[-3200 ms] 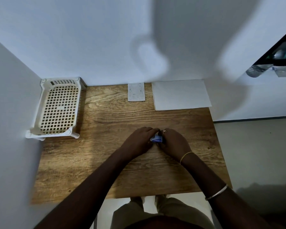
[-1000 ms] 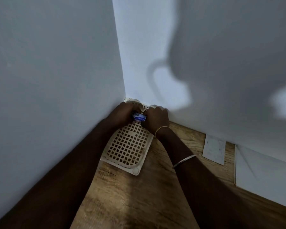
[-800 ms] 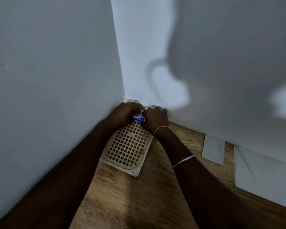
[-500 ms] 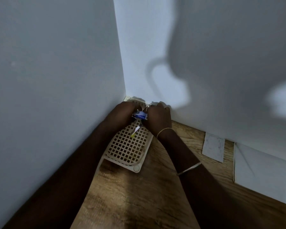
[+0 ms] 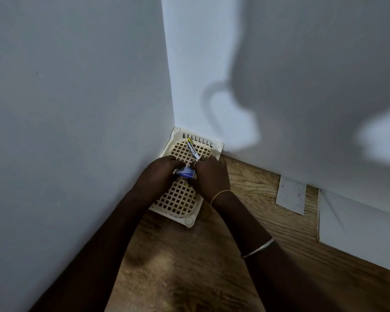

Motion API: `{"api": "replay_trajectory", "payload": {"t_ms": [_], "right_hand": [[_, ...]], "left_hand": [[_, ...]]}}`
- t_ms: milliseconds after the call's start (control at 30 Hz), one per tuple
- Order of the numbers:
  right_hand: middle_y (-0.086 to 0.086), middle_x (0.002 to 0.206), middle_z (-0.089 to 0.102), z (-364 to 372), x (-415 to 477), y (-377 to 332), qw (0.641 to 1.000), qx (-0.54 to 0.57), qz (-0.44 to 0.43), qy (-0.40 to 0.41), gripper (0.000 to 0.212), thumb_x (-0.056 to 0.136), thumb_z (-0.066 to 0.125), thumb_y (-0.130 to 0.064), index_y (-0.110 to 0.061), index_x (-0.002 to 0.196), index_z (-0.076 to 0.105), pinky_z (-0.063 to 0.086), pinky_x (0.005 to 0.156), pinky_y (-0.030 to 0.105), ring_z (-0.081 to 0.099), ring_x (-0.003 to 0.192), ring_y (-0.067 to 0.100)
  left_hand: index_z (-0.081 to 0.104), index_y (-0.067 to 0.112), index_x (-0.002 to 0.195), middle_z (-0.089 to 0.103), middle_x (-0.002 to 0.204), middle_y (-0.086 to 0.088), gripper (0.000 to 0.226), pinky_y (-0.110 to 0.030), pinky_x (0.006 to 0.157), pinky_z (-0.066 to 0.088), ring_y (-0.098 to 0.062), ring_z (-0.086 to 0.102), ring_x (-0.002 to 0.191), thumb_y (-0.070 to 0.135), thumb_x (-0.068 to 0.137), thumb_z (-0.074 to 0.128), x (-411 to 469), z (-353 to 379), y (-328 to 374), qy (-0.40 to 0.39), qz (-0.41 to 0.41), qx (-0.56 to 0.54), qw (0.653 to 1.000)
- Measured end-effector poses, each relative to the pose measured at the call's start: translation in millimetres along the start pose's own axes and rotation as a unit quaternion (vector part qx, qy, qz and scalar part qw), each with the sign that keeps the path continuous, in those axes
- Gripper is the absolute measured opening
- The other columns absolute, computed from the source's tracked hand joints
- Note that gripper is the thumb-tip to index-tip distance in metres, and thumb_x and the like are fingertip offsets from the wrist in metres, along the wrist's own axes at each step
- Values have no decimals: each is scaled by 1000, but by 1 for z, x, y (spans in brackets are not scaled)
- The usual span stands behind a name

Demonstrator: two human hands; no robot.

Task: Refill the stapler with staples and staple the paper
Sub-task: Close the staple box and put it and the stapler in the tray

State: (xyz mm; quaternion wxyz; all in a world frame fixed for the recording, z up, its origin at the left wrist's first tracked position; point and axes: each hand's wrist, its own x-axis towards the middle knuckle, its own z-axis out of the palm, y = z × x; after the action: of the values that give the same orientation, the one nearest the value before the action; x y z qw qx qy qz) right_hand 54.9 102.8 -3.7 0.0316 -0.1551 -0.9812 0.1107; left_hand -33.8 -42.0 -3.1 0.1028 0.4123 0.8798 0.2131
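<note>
My left hand (image 5: 161, 174) and my right hand (image 5: 212, 176) meet over the middle of the white lattice basket (image 5: 178, 203) in the wall corner. Together they pinch a small blue-and-white staple box (image 5: 185, 172). A bit of yellow (image 5: 186, 183) shows just under the box. A thin white piece with a yellow tip (image 5: 193, 149) lies in the basket's far end, just beyond my fingers. I cannot tell what it is. A large white paper sheet (image 5: 358, 224) lies at the right against the wall. My fingers hide most of the box.
A small white paper slip (image 5: 291, 198) lies on the wooden table (image 5: 212, 266) between the basket and the large sheet. Walls close in on the left and behind the basket.
My hands carried the box from the table's middle to the basket, then drew back from its far end to its middle. The thin white-and-yellow piece now lies uncovered beyond them.
</note>
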Motion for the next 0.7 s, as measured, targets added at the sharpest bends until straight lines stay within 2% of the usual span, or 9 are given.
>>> {"api": "replay_trajectory", "payload": {"t_ms": [167,333,700], "right_hand": [[1,104,70,3,-2,0,1000,6,3,-7,26,87,63,-43,-24,102,72,43,89,42,62,103,26],[0,107,70,5,-3,1,1000,5,3,-18,28,84,67,-43,-26,105,72,42,88,41,60,105,27],[2,110,70,7,-5,1,999,12,-5,-32,26,85,68,-29,-28,111,70,42,92,45,61,108,29]], "left_hand": [[70,12,127,70,122,-10,39,-39,96,51,-28,65,109,7,89,70,-4,0,0,7,-7,-10,1000],[70,13,126,71,122,-9,39,-38,94,52,-26,66,107,8,88,72,-4,0,1,-1,-17,-8,1000],[69,15,128,71,121,-8,41,-38,95,52,-25,66,107,10,88,73,-8,0,5,-4,-29,-12,999]]}}
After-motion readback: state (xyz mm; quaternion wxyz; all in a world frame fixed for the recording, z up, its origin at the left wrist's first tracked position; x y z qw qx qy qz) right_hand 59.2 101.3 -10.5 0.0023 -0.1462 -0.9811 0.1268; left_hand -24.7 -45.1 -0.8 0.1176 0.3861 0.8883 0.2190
